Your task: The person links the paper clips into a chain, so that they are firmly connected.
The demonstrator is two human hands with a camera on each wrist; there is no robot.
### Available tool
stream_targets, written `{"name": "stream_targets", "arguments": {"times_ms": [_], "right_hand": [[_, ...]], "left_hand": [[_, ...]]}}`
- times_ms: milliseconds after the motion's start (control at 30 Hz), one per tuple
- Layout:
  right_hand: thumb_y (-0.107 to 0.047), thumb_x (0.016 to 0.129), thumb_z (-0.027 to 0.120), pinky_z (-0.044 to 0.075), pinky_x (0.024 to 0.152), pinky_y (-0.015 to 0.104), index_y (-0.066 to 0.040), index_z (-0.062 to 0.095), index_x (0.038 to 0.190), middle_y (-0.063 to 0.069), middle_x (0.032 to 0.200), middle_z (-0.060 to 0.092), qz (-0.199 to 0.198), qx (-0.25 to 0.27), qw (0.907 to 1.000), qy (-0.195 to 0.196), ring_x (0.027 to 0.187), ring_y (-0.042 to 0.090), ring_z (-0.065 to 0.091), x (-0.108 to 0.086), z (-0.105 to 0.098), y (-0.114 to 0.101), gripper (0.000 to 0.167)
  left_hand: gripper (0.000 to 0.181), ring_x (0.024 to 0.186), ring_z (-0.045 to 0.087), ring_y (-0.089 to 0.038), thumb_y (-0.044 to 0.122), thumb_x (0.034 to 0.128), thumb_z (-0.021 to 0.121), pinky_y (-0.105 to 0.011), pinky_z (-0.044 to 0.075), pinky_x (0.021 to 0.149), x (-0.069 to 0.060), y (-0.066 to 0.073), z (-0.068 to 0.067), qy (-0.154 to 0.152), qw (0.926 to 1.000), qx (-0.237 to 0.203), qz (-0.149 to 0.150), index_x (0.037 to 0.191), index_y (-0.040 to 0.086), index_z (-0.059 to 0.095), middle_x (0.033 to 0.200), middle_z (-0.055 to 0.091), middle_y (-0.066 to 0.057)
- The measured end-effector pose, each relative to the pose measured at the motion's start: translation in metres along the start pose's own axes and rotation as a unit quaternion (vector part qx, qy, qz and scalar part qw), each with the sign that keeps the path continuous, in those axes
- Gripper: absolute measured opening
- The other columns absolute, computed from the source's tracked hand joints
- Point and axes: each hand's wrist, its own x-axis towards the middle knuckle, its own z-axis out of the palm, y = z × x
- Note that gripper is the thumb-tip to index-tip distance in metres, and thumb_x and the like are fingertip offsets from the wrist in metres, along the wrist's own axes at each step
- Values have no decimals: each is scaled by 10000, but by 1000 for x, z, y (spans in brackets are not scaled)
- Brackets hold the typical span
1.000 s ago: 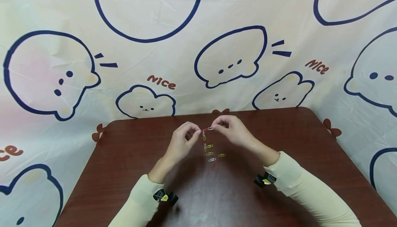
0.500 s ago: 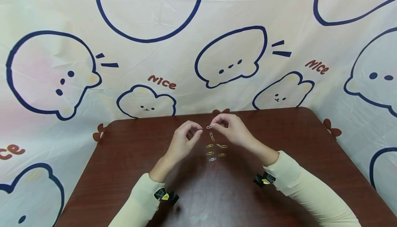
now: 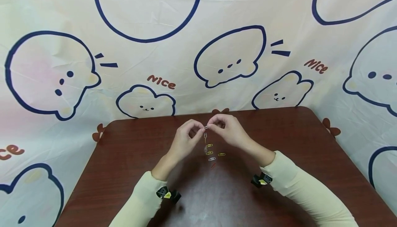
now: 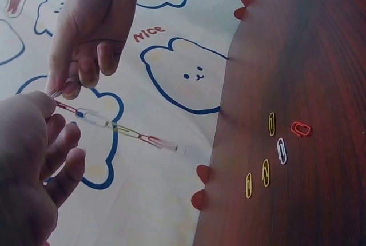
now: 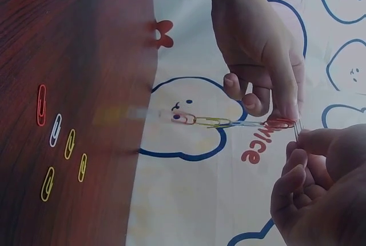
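Observation:
Above the table my left hand (image 3: 185,140) and right hand (image 3: 230,132) meet fingertip to fingertip. A white paper clip (image 5: 297,130) is pinched by the right thumb and finger. From the left hand's fingertips (image 5: 290,111) hangs a chain of linked clips; its red top clip (image 5: 280,123) touches the white one, and whether they are hooked I cannot tell. Below it come white, yellow (image 4: 124,130) and red (image 4: 153,141) clips, the lower end blurred. In the left wrist view the left hand (image 4: 28,149) is at the left, the right hand (image 4: 94,23) above.
On the brown table (image 3: 124,171) below the hands lie loose clips: three yellow (image 3: 221,154), one white (image 3: 212,159) and one red (image 3: 213,165). A patterned cloth (image 3: 183,99) hangs behind the table and at both sides.
My hands have come together, the right one moving slightly left with the white clip. The hanging chain swung right, then back left under the fingertips.

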Motion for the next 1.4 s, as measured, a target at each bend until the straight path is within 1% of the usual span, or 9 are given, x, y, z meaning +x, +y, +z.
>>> {"name": "stream_targets", "arguments": {"times_ms": [167,333,433,533,633,867,1167,1267,1400], "right_hand": [[-157,945,742,482,631,273,-97,747,984,-2,827,675,44,22,10000,21,711,207,563,1,1,0,71],[-164,945,744,494,636,281,-97,750,1006,37,858,697,3,138,9999,-8,720,215,571,1,2,1,91],[-151,938,752,493,631,284,-87,751,1022,41,859,699,46,198,9998,37,719,221,572,1,1,4,105],[-149,938,753,487,625,279,-58,749,1039,11,854,697,136,183,9997,60,719,218,576,0,0,11,136],[-145,944,744,484,628,278,-29,745,1052,-1,861,703,205,170,9996,38,726,214,584,-1,-1,20,158],[-168,937,753,489,652,281,-57,749,1045,0,860,702,472,115,9988,34,748,213,595,-10,-5,41,154],[-150,912,775,493,650,277,-50,749,1027,-9,837,698,735,-34,9970,-259,741,181,605,-26,-1,82,155],[-143,904,779,496,631,281,-43,751,1032,-4,838,692,988,-87,9943,-389,728,170,596,-33,2,98,165],[-125,897,781,495,551,297,-49,752,1016,7,812,671,1367,-80,9892,-523,642,177,573,-41,5,117,143]], "left_hand": [[65,756,598,-153,36,936,725,-262,531,647,1,-2,-1,44,10000,-35,66,984,53,685,897,652,-32],[43,739,599,-147,68,963,696,-254,525,637,1,-3,-4,95,9999,-84,108,985,31,689,904,647,-30],[53,722,601,-154,72,967,690,-256,521,632,1,-4,-8,161,9998,-105,105,982,22,693,900,645,-40],[43,722,602,-159,63,961,695,-253,517,634,0,-5,-12,225,9997,-90,46,981,26,696,894,646,-36],[45,730,601,-173,35,946,705,-281,518,632,-3,-6,-16,291,9996,-43,10,977,4,693,891,654,-49],[25,713,584,-176,-67,916,689,-334,523,613,-7,28,-31,511,9985,37,176,910,-57,667,867,654,-131],[82,633,579,-192,-117,885,693,-287,499,559,-20,20,-41,585,9981,-22,195,891,-38,671,829,645,-109],[52,641,570,-170,-88,897,699,-274,495,562,-23,18,-43,566,9983,-24,146,893,-46,669,821,640,-102],[38,658,569,-137,-71,903,703,-274,501,572,-26,16,-45,553,9984,3,67,908,-61,666,828,644,-99]]}}
